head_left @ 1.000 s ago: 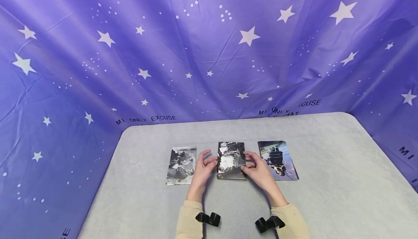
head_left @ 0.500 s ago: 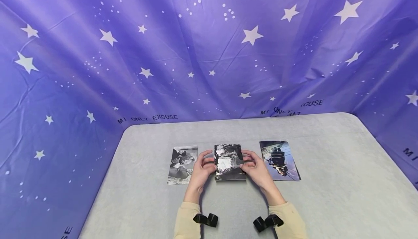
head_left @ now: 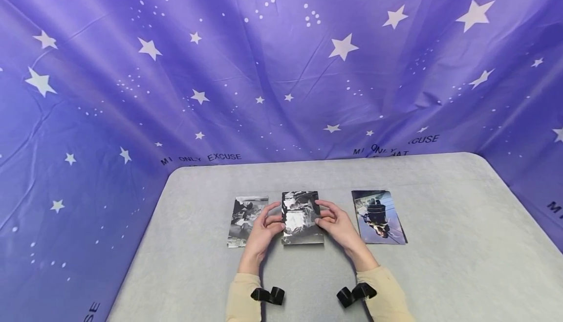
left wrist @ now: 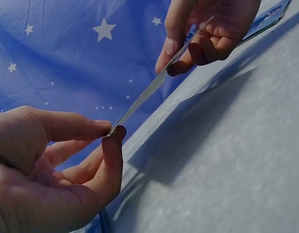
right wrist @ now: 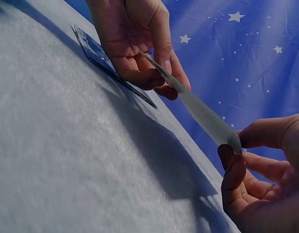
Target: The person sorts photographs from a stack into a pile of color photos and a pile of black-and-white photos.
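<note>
A black-and-white photo print (head_left: pixel 301 218) is held off the table between both hands. My left hand (head_left: pixel 260 233) pinches its left edge between thumb and fingers, and my right hand (head_left: pixel 339 228) pinches the right edge the same way. Seen nearly edge-on in the left wrist view, the print (left wrist: pixel 148 92) is thin and casts a shadow below it. The right wrist view shows the pale underside of the print (right wrist: pixel 205 116). Partly behind my left hand lies a pile of black-and-white photos (head_left: pixel 239 218). Right of my right hand lies a pile topped by a colour photo (head_left: pixel 379 219).
Both piles lie flat on the grey table (head_left: pixel 444 244). A purple star-patterned curtain (head_left: pixel 281 58) hangs behind the table and along its sides. Each sleeve carries a black wrist camera mount, such as the left one (head_left: pixel 268 295).
Both hands have carried the held print leftward, closer to the left pile, and my left hand now overlaps that pile in view. The piles stay put; the head view shifts slightly.
</note>
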`<state>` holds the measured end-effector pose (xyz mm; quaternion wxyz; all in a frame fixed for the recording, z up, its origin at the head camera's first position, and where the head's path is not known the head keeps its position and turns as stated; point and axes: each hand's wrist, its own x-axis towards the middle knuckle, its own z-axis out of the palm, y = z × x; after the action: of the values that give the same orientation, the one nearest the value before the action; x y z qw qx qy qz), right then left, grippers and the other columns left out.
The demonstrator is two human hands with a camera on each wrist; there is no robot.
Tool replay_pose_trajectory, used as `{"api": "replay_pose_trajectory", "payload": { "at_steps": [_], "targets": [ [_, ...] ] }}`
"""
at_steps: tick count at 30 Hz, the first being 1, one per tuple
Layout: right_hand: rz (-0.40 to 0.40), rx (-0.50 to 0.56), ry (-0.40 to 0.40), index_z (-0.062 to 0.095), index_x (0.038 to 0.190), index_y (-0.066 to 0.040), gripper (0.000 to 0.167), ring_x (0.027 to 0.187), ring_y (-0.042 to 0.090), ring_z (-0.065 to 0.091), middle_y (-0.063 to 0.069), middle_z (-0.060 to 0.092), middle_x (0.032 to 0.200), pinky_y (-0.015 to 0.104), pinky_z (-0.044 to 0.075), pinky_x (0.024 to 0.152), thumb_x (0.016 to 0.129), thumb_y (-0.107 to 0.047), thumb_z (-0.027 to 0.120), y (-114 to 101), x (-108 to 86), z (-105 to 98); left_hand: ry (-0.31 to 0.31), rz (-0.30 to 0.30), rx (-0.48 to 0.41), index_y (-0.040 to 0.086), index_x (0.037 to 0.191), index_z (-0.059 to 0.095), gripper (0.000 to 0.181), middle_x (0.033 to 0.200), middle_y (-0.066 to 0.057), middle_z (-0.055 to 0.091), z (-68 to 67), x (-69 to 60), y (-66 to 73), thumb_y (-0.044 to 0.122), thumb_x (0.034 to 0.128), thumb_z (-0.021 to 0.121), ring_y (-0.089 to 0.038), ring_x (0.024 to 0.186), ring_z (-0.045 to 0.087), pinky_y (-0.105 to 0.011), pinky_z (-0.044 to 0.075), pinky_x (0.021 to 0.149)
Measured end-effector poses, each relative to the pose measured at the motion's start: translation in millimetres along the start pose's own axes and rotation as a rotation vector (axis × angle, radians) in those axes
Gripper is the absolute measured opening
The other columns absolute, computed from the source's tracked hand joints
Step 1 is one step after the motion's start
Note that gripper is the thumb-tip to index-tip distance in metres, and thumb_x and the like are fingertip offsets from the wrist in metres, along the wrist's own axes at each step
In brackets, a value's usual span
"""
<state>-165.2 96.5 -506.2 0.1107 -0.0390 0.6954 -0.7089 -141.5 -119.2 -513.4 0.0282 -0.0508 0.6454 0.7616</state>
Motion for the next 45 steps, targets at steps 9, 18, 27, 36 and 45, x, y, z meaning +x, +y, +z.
{"api": "replay_pose_trajectory", "payload": {
  "at_steps": [9,18,27,36,45],
  "targets": [
    [-0.023,0.029,-0.036,0.044,0.138,0.007,0.060,0.072,0.008,0.057,0.017,0.063,0.093,0.019,0.047,0.068,0.081,0.014,0.061,2.1,4.6,12.5,-0.044,-0.015,-0.022,-0.007,0.139,0.041,0.067,0.089,-0.007,0.058,-14.1,-0.9,-0.9,-0.021,0.0757,0.055,-0.008,0.075,0.061,-0.019,0.049,0.073],
    [-0.043,0.003,-0.050,0.046,0.137,0.006,0.058,0.078,0.011,0.062,0.019,0.067,0.090,0.021,0.047,0.074,0.082,0.011,0.063,5.1,7.7,20.6,-0.059,-0.009,-0.009,-0.007,0.140,0.041,0.068,0.088,-0.005,0.062,-32.0,-3.7,0.5,-0.021,0.0756,0.056,-0.009,0.078,0.063,-0.020,0.050,0.074],
    [-0.041,-0.006,-0.073,0.047,0.137,0.006,0.059,0.078,0.011,0.061,0.014,0.066,0.088,0.020,0.048,0.073,0.081,0.011,0.063,7.2,10.3,36.9,-0.063,-0.014,0.008,-0.004,0.143,0.039,0.071,0.088,-0.006,0.063,-52.6,-6.7,4.3,-0.022,0.0760,0.055,-0.010,0.079,0.064,-0.021,0.050,0.074],
    [-0.056,0.003,-0.099,0.045,0.137,0.008,0.060,0.080,0.015,0.062,0.018,0.066,0.090,0.021,0.049,0.074,0.080,0.010,0.063,7.2,16.8,56.6,-0.040,-0.009,0.001,-0.006,0.142,0.039,0.070,0.090,-0.010,0.062,-72.1,-9.3,11.2,-0.023,0.0766,0.054,-0.011,0.079,0.064,-0.020,0.049,0.074],
    [-0.079,-0.027,-0.116,0.045,0.135,0.008,0.060,0.077,0.014,0.060,0.015,0.064,0.088,0.020,0.048,0.071,0.078,0.010,0.064,9.2,21.3,76.9,-0.032,0.006,0.088,-0.008,0.142,0.038,0.069,0.089,-0.007,0.060,-91.6,-9.4,14.5,-0.021,0.0762,0.055,-0.010,0.079,0.063,-0.019,0.050,0.072]
  ]
}}
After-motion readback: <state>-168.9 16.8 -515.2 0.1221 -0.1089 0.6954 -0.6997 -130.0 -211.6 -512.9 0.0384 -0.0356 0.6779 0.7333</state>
